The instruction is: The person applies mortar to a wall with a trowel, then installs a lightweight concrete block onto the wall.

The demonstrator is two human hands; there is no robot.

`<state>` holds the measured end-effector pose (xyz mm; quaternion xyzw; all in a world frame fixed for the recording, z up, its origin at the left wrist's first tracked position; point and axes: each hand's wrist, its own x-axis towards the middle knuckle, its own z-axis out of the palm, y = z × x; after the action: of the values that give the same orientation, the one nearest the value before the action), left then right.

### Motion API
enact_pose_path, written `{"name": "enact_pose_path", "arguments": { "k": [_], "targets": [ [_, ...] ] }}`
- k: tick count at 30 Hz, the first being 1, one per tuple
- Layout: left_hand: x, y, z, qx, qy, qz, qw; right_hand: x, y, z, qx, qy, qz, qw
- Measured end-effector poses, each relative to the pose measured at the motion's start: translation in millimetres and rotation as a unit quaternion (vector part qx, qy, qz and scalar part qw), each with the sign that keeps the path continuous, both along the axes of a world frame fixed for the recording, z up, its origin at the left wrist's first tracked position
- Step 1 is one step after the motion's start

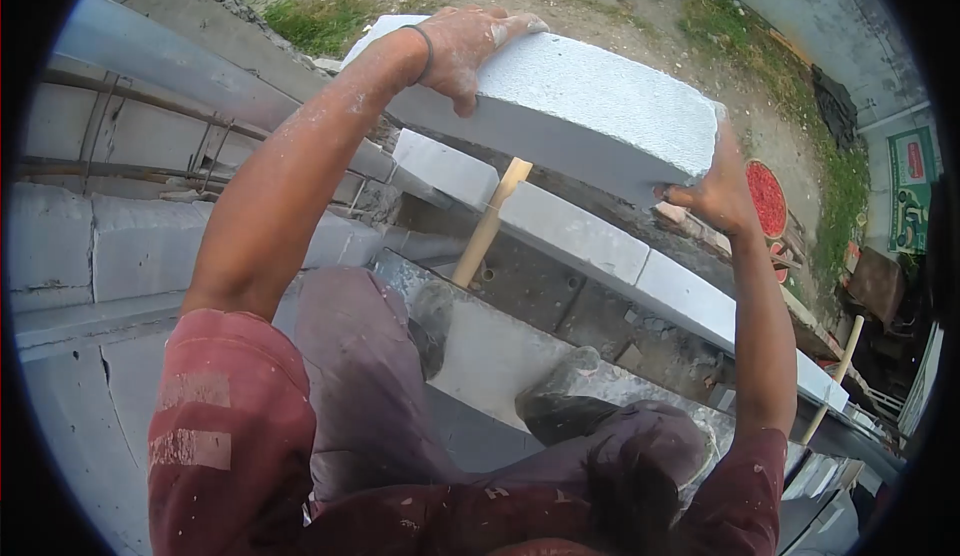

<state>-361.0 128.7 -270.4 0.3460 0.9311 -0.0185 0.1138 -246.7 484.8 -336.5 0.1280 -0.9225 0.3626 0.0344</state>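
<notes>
A long white aerated concrete block (590,86) is gripped between my two hands, held out in front of me. My left hand (465,51) clasps its top near the left end, with the thumb down over the near face. At the right end, my right hand (722,181) presses against the end face, its thumb on the near lower edge. Below the block in this view runs a row of similar pale blocks (575,231). Powder and dried splashes mark both my hands and forearms.
A wooden pole (490,224) crosses the block row, and another pole (835,381) stands at right. Rebar (150,96) and a block wall (150,241) lie left. My feet are on a narrow dusty plank (490,351). Far below, a basket of red items (766,199) sits on the ground.
</notes>
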Motion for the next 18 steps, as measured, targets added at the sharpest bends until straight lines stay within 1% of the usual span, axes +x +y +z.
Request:
{"name": "enact_pose_path", "arguments": {
  "k": [2,3,4,5,6,8,9,11,13,15,16,18],
  "targets": [
    [9.5,-9.7,-25.3,-0.016,-0.036,0.05,0.998,-4.8,-12.0,-31.2,0.008,0.009,0.015,1.0],
    [13.8,-14.0,-38.0,-0.018,-0.023,0.059,0.998,-5.3,-17.7,-43.6,-0.038,-0.009,0.031,0.999],
    [13.7,-18.1,-49.9,-0.032,-0.04,0.061,0.997,-6.1,-22.5,-52.5,-0.081,-0.026,0.048,0.995],
    [17.4,-19.6,-54.5,-0.044,-0.055,0.062,0.996,-6.7,-24.6,-67.1,-0.097,-0.001,0.066,0.993],
    [21.1,-20.7,-58.2,-0.041,-0.039,0.072,0.996,-7.5,-26.1,-76.9,-0.094,0.014,0.077,0.992],
    [34.3,-19.0,-65.0,-0.093,-0.058,0.095,0.989,1.8,-36.2,-85.6,-0.15,-0.023,0.096,0.984],
    [35.5,-16.4,-60.3,-0.089,-0.053,0.103,0.989,1.7,-36.7,-82.4,-0.154,-0.029,0.094,0.983],
    [40.8,-17.2,-69.4,-0.107,-0.073,0.11,0.985,8.6,-35.6,-96.1,-0.134,-0.02,0.095,0.986],
    [44.0,-20.0,-74.7,-0.1,-0.069,0.114,0.986,10.9,-37.6,-97.0,-0.111,-0.004,0.096,0.989],
    [47.8,-22.7,-83.4,-0.106,-0.083,0.129,0.983,17.5,-41.8,-99.4,-0.147,-0.028,0.098,0.984],
    [49.3,-26.9,-87.6,-0.1,-0.083,0.133,0.983,17.3,-44.6,-102.0,-0.142,-0.028,0.103,0.984],
    [52.7,-29.4,-97.7,-0.112,-0.068,0.121,0.984,23.0,-45.0,-107.9,-0.145,-0.057,0.077,0.985]
  ]
}}
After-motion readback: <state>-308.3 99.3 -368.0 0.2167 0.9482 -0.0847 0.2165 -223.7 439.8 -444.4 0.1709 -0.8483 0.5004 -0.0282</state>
